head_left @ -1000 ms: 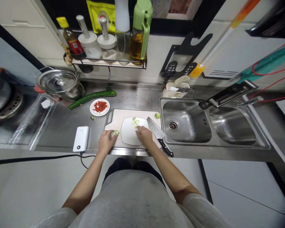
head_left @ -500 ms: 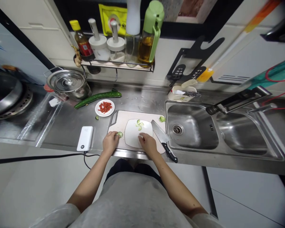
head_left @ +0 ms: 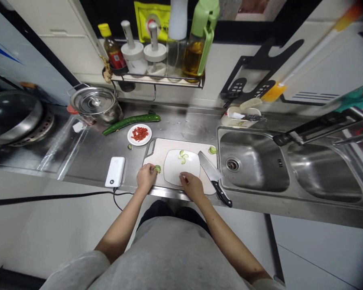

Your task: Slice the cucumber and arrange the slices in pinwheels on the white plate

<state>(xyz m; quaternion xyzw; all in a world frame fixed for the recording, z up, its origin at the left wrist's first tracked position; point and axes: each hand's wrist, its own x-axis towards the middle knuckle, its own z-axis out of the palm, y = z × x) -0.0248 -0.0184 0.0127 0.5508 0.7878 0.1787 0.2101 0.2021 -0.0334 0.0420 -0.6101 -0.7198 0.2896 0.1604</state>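
My left hand (head_left: 146, 177) is closed on a few cucumber slices (head_left: 157, 169) at the left part of the pink cutting board (head_left: 155, 152). On that board lies a white squarish plate (head_left: 174, 171), with several cut cucumber pieces (head_left: 183, 156) fanned near its far edge. My right hand (head_left: 193, 186) is over the plate's near right side, thumb and fingertips drawn together; anything between them is too small to make out. Right of the plate rests a kitchen knife (head_left: 211, 169), its black handle over the board's edge. More cucumber slices (head_left: 212, 150) sit stacked at the board's far right corner.
A small plate of chopped red pieces (head_left: 139, 134) and a whole cucumber (head_left: 131, 123) lie behind left. A white power bank (head_left: 115, 172) with a cable is left of the board. Beyond stand a steel pot (head_left: 97, 105), a seasoning rack (head_left: 166, 80) and, rightward, a double sink (head_left: 254, 161).
The whole scene has shifted slightly rightward as my head moved. My right hand has drawn slightly left relative to the plate; my left hand still holds the slices, and the pieces on the plate look unchanged.
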